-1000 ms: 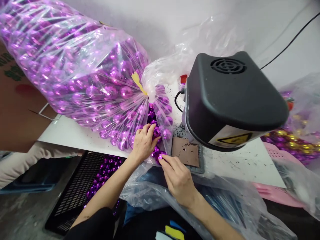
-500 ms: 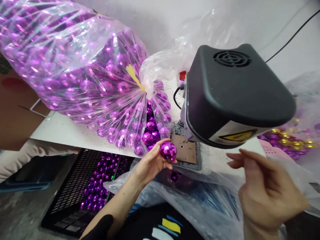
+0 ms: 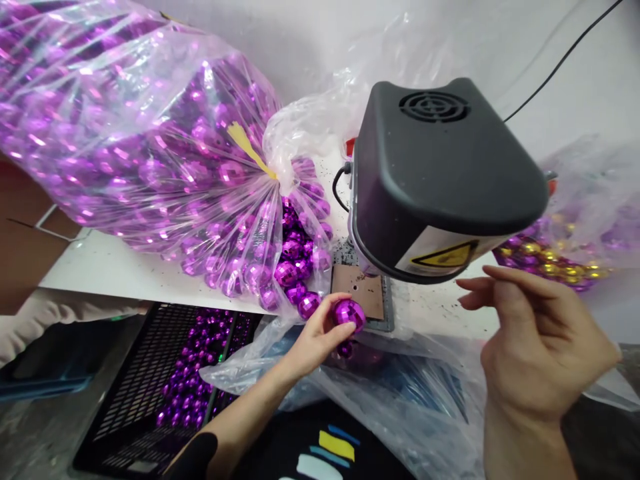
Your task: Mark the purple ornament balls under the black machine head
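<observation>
My left hand (image 3: 320,330) is closed on a shiny purple faceted ball (image 3: 349,313), the thumb across its near side. It is just in front of a brown block (image 3: 357,287) with a small hole, set on the machine's metal base. A smaller purple bead (image 3: 345,348) shows just below the held ball. More purple balls (image 3: 309,305) trail from a gap in the plastic bag to beside the hand. My right hand (image 3: 540,333) is raised to the right, below the black machine housing (image 3: 450,180). Its fingers are loosely bent and apart, with nothing visible in them.
A large clear bag (image 3: 150,147) of purple balls, tied with yellow ribbon (image 3: 250,150), fills the left of the white table (image 3: 115,267). Below it is a black crate (image 3: 125,400) with purple beads. Gold and purple beads (image 3: 555,257) lie at right. Another person's sleeve (image 3: 75,317) shows at left.
My left thumb has come over the near side of the ball. A further ball now shows between my left hand and the bag. The view has shifted, and my right hand stays raised.
</observation>
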Tool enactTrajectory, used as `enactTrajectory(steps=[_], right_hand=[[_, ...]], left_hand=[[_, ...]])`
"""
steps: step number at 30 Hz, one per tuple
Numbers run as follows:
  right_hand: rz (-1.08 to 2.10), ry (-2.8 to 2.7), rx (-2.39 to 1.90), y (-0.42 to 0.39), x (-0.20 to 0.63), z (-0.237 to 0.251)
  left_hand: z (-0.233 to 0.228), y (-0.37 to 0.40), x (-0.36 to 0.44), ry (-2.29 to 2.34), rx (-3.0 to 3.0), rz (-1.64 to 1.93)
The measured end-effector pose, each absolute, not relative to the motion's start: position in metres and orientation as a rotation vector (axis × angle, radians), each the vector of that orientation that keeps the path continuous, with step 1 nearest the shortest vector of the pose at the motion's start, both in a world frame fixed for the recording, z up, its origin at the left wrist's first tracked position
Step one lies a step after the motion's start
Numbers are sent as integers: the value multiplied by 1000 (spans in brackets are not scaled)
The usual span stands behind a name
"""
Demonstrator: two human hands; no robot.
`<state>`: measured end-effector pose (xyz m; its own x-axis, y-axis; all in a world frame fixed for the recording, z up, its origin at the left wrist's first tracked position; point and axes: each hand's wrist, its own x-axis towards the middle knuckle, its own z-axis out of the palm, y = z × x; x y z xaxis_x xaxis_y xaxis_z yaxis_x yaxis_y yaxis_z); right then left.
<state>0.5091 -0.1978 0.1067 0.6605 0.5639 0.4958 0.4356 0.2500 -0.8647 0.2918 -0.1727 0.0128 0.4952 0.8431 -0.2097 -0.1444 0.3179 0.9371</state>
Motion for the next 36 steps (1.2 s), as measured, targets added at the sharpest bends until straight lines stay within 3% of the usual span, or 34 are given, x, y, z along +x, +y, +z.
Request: enactTrajectory(steps=[4, 9, 17, 36], right_hand=[[122, -922, -1368, -193, 512, 112], [136, -925, -1376, -194, 510, 114], [180, -955, -1430, -202, 514, 114], [326, -1029, -1503, -206, 517, 103]], left_hand=[[6, -175, 308, 1040, 1458, 925], [-2, -165, 316, 1223, 1472, 1064], [-12, -143, 315, 1241, 1398, 1024], [-25, -131, 330, 1258, 2106, 1097]])
